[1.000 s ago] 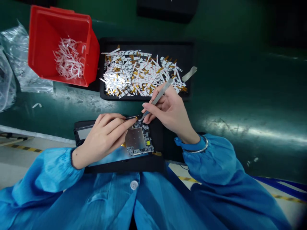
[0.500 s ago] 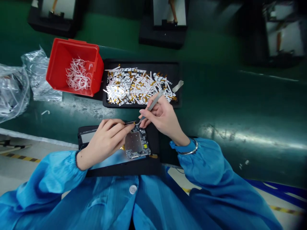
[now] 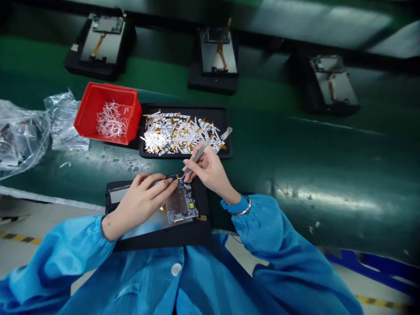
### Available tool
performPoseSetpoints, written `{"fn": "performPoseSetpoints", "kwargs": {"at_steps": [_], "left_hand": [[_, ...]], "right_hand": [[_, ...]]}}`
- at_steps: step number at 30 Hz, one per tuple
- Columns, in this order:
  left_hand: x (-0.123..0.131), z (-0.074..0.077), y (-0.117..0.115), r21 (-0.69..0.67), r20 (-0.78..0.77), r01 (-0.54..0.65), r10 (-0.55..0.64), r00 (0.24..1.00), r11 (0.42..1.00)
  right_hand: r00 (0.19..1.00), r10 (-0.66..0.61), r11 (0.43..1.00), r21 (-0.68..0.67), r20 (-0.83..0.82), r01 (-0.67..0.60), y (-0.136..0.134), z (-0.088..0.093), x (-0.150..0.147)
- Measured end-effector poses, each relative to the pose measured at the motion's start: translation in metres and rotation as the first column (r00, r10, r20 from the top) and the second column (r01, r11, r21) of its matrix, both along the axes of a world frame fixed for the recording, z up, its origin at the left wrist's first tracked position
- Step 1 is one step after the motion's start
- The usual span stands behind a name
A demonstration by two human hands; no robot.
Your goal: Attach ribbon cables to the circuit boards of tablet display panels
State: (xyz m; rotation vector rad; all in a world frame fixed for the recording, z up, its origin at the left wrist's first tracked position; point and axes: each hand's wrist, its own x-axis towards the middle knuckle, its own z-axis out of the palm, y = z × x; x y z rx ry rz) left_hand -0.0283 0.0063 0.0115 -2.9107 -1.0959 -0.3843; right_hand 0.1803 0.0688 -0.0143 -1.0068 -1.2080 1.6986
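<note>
An opened tablet (image 3: 179,202) with a bare circuit board lies in a black holder (image 3: 157,238) at the near edge of the green belt. My left hand (image 3: 141,201) rests on the device, fingers pinched on a small dark strip (image 3: 172,177) at the board's top edge. My right hand (image 3: 205,170) is closed round metal tweezers (image 3: 193,162), whose tips meet the strip beside my left fingertips. Both sleeves are blue.
A black tray (image 3: 226,151) heaped with white and orange flex strips sits just behind my hands. A red bin (image 3: 88,111) of white peelings stands to its left, with clear plastic bags (image 3: 22,135) further left. Three more holders with devices (image 3: 216,57) lie on the far belt.
The view has tilted up, bringing three far holders on the belt into sight. Both hands keep the same hold on the strip and the tweezers at the board's top edge.
</note>
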Motion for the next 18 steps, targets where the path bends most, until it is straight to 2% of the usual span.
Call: {"fn": "performPoseSetpoints", "kwargs": {"at_steps": [4, 6, 9, 11, 14, 16, 18], "left_hand": [[0.000, 0.006, 0.001, 0.144, -0.143, 0.114, -0.093, 0.985, 0.983], [-0.002, 0.008, 0.002, 0.155, -0.157, 0.138, -0.113, 0.981, 0.978], [-0.005, 0.009, 0.000, 0.109, -0.140, 0.107, -0.091, 0.986, 0.988], [-0.003, 0.009, -0.004, 0.070, -0.109, 0.051, -0.044, 0.993, 0.996], [0.009, 0.007, -0.009, 0.019, 0.007, -0.040, 0.040, 0.999, 0.999], [0.019, 0.004, -0.012, -0.061, 0.073, -0.029, 0.033, 0.997, 0.998], [0.028, 0.000, -0.012, -0.166, 0.101, 0.034, -0.017, 0.995, 0.985]], "right_hand": [[0.999, -0.031, 0.999, 0.037, 0.021, 0.030, -0.001, 0.004, -0.003], [0.991, -0.123, 0.984, 0.138, 0.058, 0.114, -0.007, 0.011, 0.003], [0.941, -0.300, 0.911, 0.341, 0.156, 0.234, -0.029, 0.025, 0.025], [0.904, -0.334, 0.883, 0.423, 0.267, 0.201, -0.052, 0.031, 0.045], [0.821, -0.308, 0.878, 0.476, 0.480, 0.051, -0.090, 0.028, 0.064], [0.773, -0.310, 0.876, 0.482, 0.554, 0.006, -0.112, 0.019, 0.065], [0.764, -0.325, 0.870, 0.493, 0.557, 0.011, -0.128, 0.010, 0.060]]}}
